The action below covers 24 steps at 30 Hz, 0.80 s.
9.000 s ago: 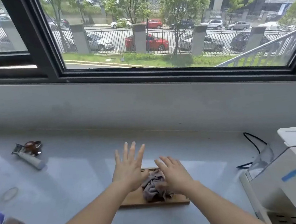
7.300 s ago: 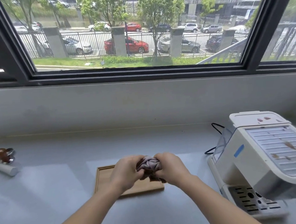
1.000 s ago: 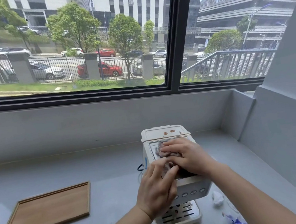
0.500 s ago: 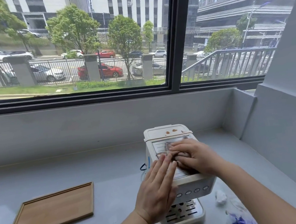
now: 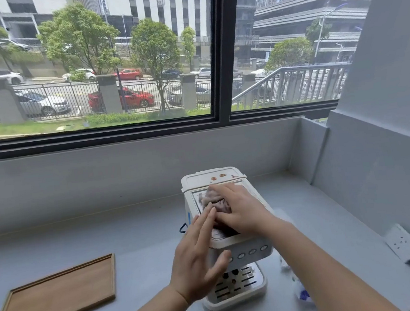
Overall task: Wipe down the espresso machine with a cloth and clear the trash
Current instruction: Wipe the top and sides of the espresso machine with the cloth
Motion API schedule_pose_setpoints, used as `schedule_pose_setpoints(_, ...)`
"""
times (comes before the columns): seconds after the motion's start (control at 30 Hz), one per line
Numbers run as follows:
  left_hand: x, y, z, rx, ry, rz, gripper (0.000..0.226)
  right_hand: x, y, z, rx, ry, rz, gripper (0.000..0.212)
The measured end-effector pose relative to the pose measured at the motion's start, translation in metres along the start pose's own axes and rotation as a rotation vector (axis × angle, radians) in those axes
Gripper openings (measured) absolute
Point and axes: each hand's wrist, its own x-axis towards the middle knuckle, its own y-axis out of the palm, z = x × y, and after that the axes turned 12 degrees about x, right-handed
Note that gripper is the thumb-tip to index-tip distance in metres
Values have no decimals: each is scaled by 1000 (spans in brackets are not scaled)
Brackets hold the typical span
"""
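A small white espresso machine (image 5: 244, 251) stands on the grey counter, its front with round buttons and a drip tray facing me. Brown spots mark its rear lid. My right hand (image 5: 240, 210) presses a crumpled grey-purple cloth (image 5: 212, 199) flat onto the machine's top. My left hand (image 5: 197, 260) lies flat against the machine's left front corner, fingers straight and apart, holding nothing. Crumpled white trash (image 5: 285, 264) and a piece with purple print (image 5: 302, 295) lie to the right of the machine, partly hidden by my right forearm.
A wooden tray (image 5: 54, 295) with nothing on it lies at the left of the counter (image 5: 131, 239). A white wall socket (image 5: 403, 246) sits on the right wall. A window ledge runs behind, and the wall closes the counter's right side.
Since half a second ago my right hand has slid the cloth toward the back of the machine's top. My left hand has slipped lower on the machine's front-left corner.
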Motion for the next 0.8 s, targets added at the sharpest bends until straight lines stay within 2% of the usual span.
schedule_pose_setpoints(0.07, 7, -9, 0, -128, -48, 15, 78, -12, -12, 0, 102, -7, -25, 81)
schedule_pose_setpoints(0.13, 20, -17, 0, -151, -64, 38, 71, -29, -22, -10, 75, 11, -124, 87)
schedule_pose_setpoints(0.23, 48, -24, -1, -23, -52, 114, 64, -54, -18, -19, 42, 72, -258, 80)
schedule_pose_setpoints(0.33, 77, -20, -5, 51, 31, 325, 63, -62, -4, -25, -33, 71, -278, 74)
schedule_pose_setpoints(0.43, 98, -15, -8, 37, -9, 519, 63, -61, 0, -26, -105, 72, -277, 75)
schedule_pose_setpoints(0.57, 101, -13, 2, -37, -30, 518, 47, -62, 3, -29, -108, 71, -293, 79)
schedule_pose_setpoints(0.7, 85, -15, 20, -8, -71, 402, 46, -61, 5, -29, -119, 68, -318, 83)
schedule_pose_setpoints(0.8, 97, -7, 14, 71, -78, 365, 44, -59, 6, -29, -152, 82, -313, 77)
